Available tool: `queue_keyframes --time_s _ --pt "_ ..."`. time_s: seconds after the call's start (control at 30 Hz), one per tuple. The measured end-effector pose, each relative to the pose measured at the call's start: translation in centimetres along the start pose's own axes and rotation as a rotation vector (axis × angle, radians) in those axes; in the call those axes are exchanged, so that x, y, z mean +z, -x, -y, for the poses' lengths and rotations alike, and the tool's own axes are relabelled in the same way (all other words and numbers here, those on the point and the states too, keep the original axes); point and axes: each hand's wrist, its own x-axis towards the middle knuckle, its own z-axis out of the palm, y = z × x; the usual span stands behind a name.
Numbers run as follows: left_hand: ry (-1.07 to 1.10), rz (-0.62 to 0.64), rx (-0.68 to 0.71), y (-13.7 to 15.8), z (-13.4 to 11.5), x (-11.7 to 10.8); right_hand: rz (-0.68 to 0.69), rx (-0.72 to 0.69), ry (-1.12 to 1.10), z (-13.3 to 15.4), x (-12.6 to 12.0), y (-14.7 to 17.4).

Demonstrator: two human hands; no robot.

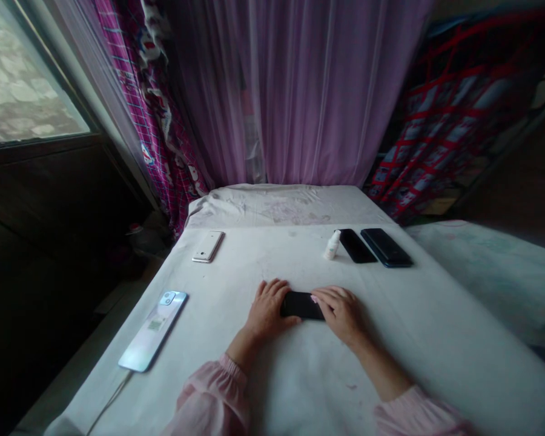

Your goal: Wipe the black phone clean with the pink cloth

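Black phone (302,305) between left hand (269,307), right hand (343,312).

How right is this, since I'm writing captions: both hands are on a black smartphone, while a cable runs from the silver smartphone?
Not the silver smartphone: the head view shows the cable running from the pale blue smartphone; the rest stands.

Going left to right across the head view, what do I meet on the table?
Pale blue phone, silvery-white phone, left hand, black phone between the hands, right hand, rightmost dark phone.
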Motion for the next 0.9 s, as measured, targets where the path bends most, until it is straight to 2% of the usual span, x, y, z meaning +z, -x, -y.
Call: queue_keyframes --time_s 0.23,0.5,0.9 --pt "-0.025 -0.026 0.029 0.2 0.3 0.6 -0.011 0.038 0.006 0.6 0.0 0.4" --pt "-0.016 -0.045 0.048 0.2 0.4 0.7 0.105 0.004 -0.017 3.4 0.7 -1.7" --pt "-0.031 -0.098 0.081 1.0 1.8 1.1 0.081 0.068 -0.05 1.4 -0.6 -0.5"
